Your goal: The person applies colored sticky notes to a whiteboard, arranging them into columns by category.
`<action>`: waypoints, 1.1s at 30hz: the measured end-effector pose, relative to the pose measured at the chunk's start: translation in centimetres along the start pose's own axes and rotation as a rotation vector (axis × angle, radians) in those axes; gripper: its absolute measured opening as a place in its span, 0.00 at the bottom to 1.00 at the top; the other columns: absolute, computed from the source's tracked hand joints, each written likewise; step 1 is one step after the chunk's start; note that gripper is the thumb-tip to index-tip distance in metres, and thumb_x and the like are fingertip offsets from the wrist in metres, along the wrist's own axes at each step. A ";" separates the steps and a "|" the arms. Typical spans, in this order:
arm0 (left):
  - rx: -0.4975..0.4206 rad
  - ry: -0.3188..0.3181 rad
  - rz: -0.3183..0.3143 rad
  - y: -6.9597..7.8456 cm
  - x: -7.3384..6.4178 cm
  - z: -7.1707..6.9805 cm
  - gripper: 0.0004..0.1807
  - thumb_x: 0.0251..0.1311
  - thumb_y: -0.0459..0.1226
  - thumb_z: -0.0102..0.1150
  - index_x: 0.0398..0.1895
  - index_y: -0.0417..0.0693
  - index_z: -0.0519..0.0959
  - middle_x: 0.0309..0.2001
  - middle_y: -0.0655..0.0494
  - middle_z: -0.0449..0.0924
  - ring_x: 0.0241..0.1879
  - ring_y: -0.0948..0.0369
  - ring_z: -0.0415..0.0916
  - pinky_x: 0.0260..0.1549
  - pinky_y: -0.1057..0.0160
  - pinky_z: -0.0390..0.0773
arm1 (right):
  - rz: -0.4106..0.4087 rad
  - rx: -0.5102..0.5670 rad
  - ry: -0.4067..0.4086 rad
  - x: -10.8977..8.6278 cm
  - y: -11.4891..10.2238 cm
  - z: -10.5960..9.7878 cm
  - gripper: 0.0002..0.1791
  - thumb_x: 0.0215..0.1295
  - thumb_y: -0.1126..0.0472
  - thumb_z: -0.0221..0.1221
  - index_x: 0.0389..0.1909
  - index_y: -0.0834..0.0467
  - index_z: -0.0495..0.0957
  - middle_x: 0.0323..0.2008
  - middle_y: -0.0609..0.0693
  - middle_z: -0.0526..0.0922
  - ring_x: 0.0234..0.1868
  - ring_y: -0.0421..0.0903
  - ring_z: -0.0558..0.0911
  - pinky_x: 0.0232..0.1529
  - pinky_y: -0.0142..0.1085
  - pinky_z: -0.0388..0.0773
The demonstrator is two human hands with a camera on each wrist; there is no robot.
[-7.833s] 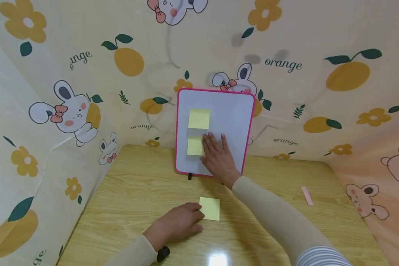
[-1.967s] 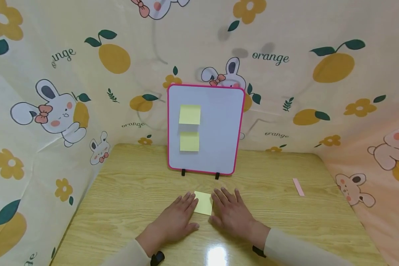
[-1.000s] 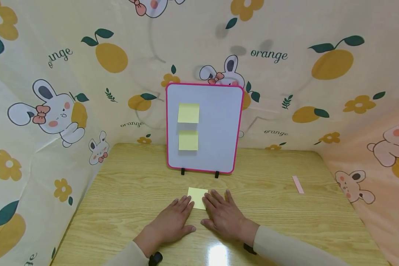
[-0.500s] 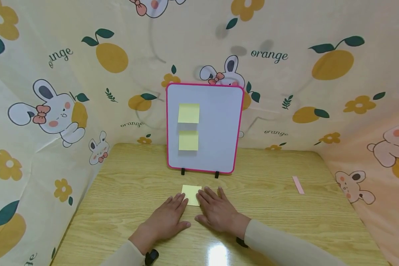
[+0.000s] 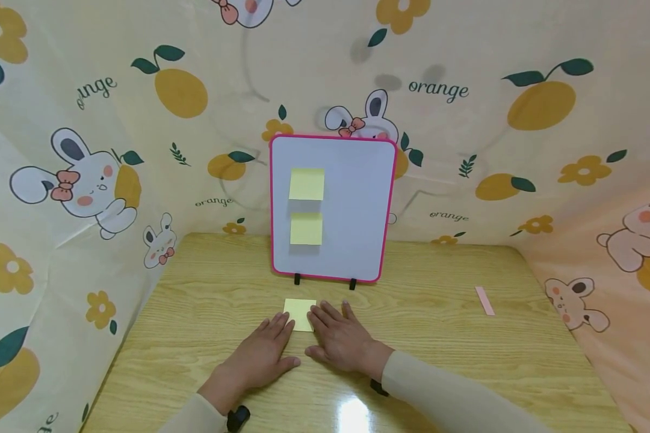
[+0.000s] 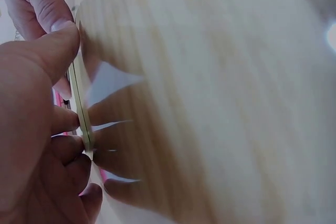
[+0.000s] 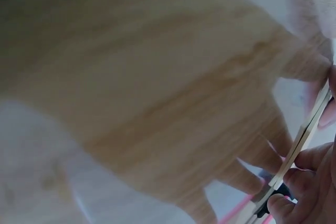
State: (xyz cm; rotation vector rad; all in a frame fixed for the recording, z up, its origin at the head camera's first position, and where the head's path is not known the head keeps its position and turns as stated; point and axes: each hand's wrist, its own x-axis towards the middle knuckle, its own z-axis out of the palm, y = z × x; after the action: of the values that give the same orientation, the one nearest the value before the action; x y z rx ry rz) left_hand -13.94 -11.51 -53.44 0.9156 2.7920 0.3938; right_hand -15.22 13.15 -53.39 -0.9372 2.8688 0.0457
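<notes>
A pad of yellow sticky notes (image 5: 300,312) lies flat on the table in front of a whiteboard (image 5: 354,204). My left hand (image 5: 257,353) rests at its left side, fingers stretched forward over the near left corner. At the right edge, my right hand (image 5: 340,341) touches the pad with straight fingertips. The wrist views look low along the tabletop, where the pad's thin edge (image 6: 80,98) shows between the two hands, mirrored in the glossy surface. On the whiteboard, an upper yellow sticky note (image 5: 306,184) and a lower one (image 5: 306,229) hang in the left half.
The pink-rimmed whiteboard stands on black feet (image 5: 352,284) near the back wall. A pink paper strip (image 5: 484,300) lies on the wooden table (image 5: 422,325) to the right. Patterned cloth (image 5: 206,36) encloses the table at the back and sides.
Earlier my right hand was on the lower note on the board; it has come down to the table. Both hands and the pad have since slid left and slightly away from me.
</notes>
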 end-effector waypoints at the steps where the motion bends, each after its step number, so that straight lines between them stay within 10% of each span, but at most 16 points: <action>1: -0.004 0.005 -0.003 -0.1 0.0 0.0 0.44 0.75 0.58 0.56 0.80 0.36 0.63 0.82 0.39 0.57 0.82 0.45 0.54 0.81 0.43 0.58 | 0.001 0.003 -0.005 0.1 -0.1 -0.1 0.44 0.80 0.29 0.41 0.84 0.54 0.56 0.84 0.50 0.56 0.85 0.53 0.54 0.81 0.66 0.53; 24: -0.041 0.039 0.000 -0.3 -0.7 -0.4 0.43 0.76 0.56 0.57 0.77 0.30 0.65 0.80 0.33 0.59 0.81 0.40 0.56 0.80 0.41 0.60 | 0.013 -0.009 -0.026 1.0 -0.9 -0.3 0.45 0.80 0.28 0.38 0.85 0.53 0.54 0.85 0.49 0.55 0.85 0.51 0.53 0.81 0.64 0.55; 33: -0.044 0.051 -0.006 -0.4 -0.6 0.0 0.43 0.75 0.55 0.58 0.78 0.31 0.64 0.80 0.35 0.59 0.81 0.42 0.56 0.80 0.42 0.59 | 0.057 0.133 0.094 -1.6 1.4 -0.6 0.40 0.82 0.37 0.48 0.82 0.58 0.60 0.82 0.55 0.61 0.83 0.58 0.58 0.81 0.67 0.53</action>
State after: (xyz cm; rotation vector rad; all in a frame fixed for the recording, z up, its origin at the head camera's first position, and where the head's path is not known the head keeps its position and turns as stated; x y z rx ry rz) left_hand -13.65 -12.18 -53.48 0.8994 2.8191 0.4820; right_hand -14.85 15.19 -52.65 -0.8543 2.9403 -0.1861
